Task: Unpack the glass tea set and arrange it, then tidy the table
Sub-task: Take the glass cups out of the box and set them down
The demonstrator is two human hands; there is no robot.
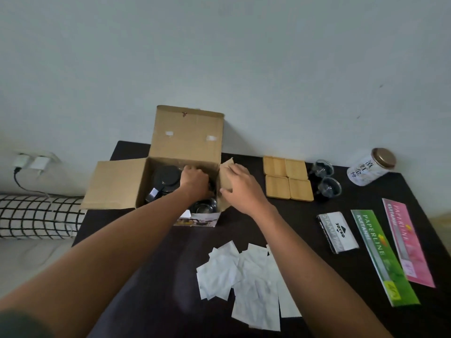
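An open cardboard box [117,185] stands at the back left of the dark table [280,228]. Inside it lie a glass teapot with a black lid [166,178] and a glass cup [203,207] near the front. My left hand [195,179] reaches down into the box, fingers curled around something I cannot make out. My right hand [240,185] rests on the box's right flap [227,178], pressing it outward. Two glass cups [324,178] stand right of several square bamboo coasters [288,178].
Several white paper sheets [246,276] lie loose at the table's front. A stamp pad box [338,231], a green receipt book [383,254] and a pink one [407,242] lie at right. A lidded jar [371,167] stands back right. A checked pillow [39,217] is at left.
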